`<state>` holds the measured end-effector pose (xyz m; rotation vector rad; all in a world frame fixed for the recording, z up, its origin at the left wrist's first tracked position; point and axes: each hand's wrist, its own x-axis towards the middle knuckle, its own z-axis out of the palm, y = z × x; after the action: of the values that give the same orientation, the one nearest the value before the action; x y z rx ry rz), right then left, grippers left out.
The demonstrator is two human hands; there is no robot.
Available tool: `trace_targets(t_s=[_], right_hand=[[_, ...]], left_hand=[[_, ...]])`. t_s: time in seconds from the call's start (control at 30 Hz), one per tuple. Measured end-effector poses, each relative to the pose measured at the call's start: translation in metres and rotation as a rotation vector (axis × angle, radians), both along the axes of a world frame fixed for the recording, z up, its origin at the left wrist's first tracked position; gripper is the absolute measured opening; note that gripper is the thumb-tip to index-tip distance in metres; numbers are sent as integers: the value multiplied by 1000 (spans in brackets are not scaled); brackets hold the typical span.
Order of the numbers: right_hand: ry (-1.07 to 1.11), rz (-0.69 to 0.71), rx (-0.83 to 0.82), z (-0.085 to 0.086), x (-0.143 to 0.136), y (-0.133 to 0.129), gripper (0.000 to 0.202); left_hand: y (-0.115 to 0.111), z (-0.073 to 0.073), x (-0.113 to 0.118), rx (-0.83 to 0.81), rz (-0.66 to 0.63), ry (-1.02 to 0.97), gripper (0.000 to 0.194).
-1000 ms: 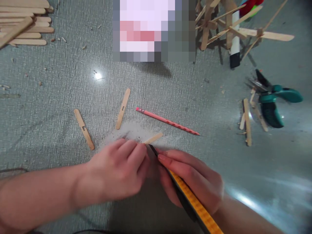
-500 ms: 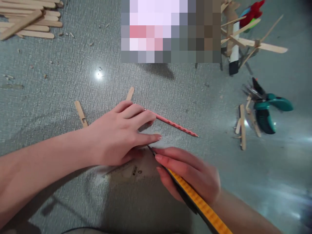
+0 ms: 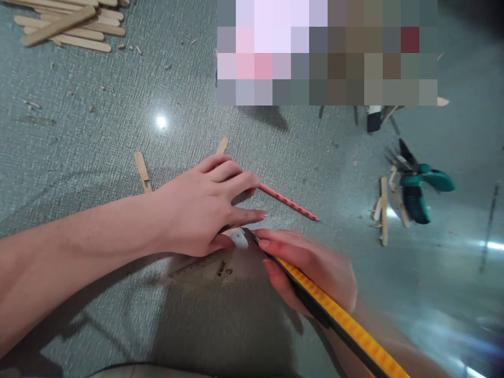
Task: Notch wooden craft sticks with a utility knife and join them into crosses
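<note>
Far L, top: stick pile [image 3: 71, 21] on grey table [image 3: 98, 136], one stick lying diag. across the others, w/ wood crumbs [image 3: 91, 108] scattered below. Next, notched stick [image 3: 142, 168], lower end hidden by forearm. L hand [image 3: 205, 207] comes in from L, palm down, fingers spread, index & thumb either side of wood strip [image 3: 232, 230], which is mostly covered; can't tell how hard it's pressed. Clear ruler [image 3: 221, 269] w/ dark print lies below that hand, full shape hidden. 2nd stick [image 3: 223, 145]: only the tip shows past the fingers. Pink pencil [image 3: 289, 201] runs out from by the fingertips, pt. to the R. Ylw/blk utility knife [image 3: 325, 299] slants up-L, blade tip right by the strip; R hand [image 3: 315, 265], a bit blurred, has fingers & thumb closed round its front end. Farther R: blk end of white marker [image 3: 374, 121] under the pixelated patch, broken sticks [image 3: 383, 212], then pliers [image 3: 412, 181] w/ teal/blk handles, opened, near said sticks.
</note>
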<state>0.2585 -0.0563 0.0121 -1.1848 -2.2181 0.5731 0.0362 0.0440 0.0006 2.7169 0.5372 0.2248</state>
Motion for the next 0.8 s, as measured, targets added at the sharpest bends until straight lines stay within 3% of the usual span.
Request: trace_targets(t_s=[0.57, 0.8], right_hand=[[46, 21, 20, -3, 2, 0, 43], [48, 23, 11, -2, 1, 2, 38]], left_hand=[[0, 4, 1, -25, -7, 14, 54], [0, 3, 2, -13, 3, 10, 55]])
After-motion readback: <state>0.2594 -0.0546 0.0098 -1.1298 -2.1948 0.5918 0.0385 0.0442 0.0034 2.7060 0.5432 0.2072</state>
